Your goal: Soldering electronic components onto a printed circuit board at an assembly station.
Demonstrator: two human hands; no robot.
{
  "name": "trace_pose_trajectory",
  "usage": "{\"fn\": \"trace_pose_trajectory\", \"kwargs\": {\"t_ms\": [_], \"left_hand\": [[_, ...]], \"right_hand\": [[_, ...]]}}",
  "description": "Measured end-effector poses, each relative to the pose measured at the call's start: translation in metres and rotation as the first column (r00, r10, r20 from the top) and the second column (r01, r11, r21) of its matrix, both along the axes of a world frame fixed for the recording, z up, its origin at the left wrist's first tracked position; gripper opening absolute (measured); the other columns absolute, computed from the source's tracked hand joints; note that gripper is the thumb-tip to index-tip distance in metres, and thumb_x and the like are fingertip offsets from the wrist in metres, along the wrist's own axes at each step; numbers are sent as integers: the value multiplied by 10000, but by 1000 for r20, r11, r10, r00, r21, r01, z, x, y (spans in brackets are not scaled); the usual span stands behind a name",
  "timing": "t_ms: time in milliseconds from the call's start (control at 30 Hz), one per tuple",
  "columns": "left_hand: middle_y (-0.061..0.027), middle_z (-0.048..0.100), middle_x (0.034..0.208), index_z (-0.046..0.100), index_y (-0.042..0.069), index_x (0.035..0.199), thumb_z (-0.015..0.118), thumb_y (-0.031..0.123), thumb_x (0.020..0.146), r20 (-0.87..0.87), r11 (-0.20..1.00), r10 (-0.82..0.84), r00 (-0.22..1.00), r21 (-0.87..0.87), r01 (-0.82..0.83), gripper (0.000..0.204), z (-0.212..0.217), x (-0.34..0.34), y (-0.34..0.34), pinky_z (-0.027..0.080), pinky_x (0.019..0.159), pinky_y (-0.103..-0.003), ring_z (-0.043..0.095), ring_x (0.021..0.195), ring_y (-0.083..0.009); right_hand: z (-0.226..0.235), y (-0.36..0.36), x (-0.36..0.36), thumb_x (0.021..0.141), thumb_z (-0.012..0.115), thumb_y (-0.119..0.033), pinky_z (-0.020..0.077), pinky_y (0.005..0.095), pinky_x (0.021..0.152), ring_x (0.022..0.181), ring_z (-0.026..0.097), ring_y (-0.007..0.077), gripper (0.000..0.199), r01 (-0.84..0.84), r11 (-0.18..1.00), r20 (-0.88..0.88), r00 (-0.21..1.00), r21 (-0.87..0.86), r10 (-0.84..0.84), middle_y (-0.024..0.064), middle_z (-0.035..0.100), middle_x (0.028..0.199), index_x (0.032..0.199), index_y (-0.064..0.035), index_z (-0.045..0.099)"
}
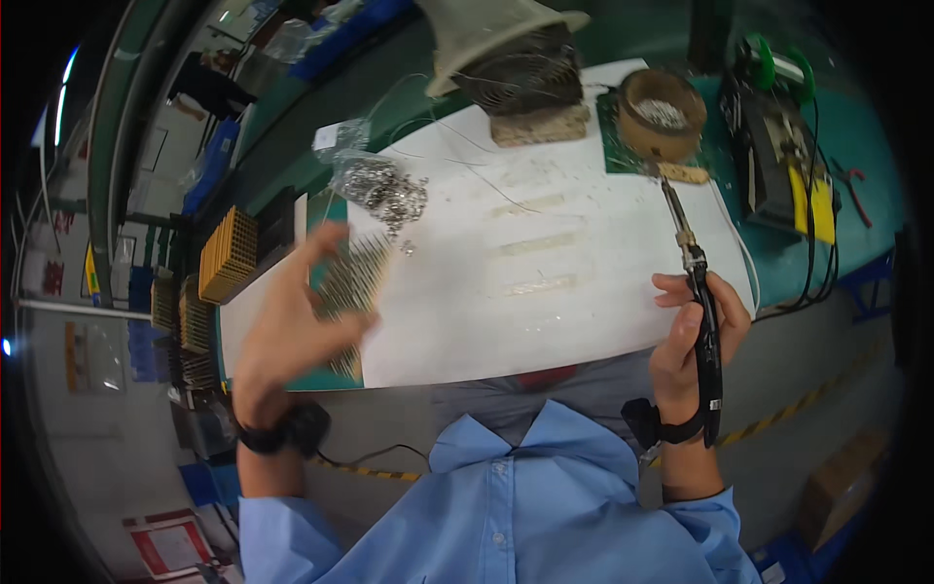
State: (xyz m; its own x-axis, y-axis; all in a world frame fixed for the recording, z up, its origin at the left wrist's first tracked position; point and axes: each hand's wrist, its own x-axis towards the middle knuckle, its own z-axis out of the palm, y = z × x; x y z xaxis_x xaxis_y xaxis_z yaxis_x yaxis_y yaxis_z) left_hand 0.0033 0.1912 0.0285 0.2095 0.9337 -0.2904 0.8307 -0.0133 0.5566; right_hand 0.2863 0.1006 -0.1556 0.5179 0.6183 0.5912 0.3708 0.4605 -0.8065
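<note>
My right hand [702,331] is closed around the black handle of a soldering iron [693,255]. The iron's metal tip points away from me, at the near side of a round brown pot [662,115] filled with silvery bits. On the left, my left hand [297,321], slightly blurred, has its thumb and fingers spread apart. Nothing shows between them. It hovers over or beside a block of thin upright metal pins [352,277], and partly covers it. Beyond the pins, a clear plastic bag [362,175] spills small shiny metal parts [397,200] onto white paper [438,321].
A fume extractor hood [496,34] stands at the back. A soldering machine [773,146] with a green wire spool and yellow tag is at right, near red-handled pliers [854,195]. Clear strips [540,243] lie mid-paper. Yellow racks [230,253] stand left. Black straps circle both wrists.
</note>
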Motion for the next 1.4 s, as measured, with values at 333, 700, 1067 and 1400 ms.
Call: {"fn": "trace_pose_trajectory", "kwargs": {"t_ms": [333,700,1067,1400], "left_hand": [[-230,345,1327,426,50,1284,732,473,537,-78,779,91,993,627,-22,911,-55,33,261,317,967,-541,348,1219,-407],[-325,256,1357,375,-21,1310,695,470,571,-77,866,19,997,500,22,944,-134,111,340,303,944,-548,232,1273,-474],[-312,317,1320,441,-35,1248,644,565,679,-89,845,72,993,534,-13,851,-125,94,313,328,920,-520,293,1239,-443],[-262,400,1298,494,-37,1185,632,328,795,-277,415,422,863,905,88,551,-78,-159,138,335,947,-497,402,1162,-415]], "right_hand": [[9,4,-17,945,391,-344,542,331,673,832,633,263,465,69,989,111,992,-134,-55,218,593,958,1212,28,312],[1,13,-20,953,337,-356,534,311,618,767,639,271,441,227,960,273,946,-164,-177,220,610,891,1184,19,326],[2,15,-23,954,337,-352,524,311,614,767,637,270,425,189,968,269,953,-164,-141,225,616,871,1167,16,339],[10,8,-23,970,303,-352,508,361,710,882,627,315,482,213,940,226,962,-267,-154,255,606,983,1258,34,288]]}}
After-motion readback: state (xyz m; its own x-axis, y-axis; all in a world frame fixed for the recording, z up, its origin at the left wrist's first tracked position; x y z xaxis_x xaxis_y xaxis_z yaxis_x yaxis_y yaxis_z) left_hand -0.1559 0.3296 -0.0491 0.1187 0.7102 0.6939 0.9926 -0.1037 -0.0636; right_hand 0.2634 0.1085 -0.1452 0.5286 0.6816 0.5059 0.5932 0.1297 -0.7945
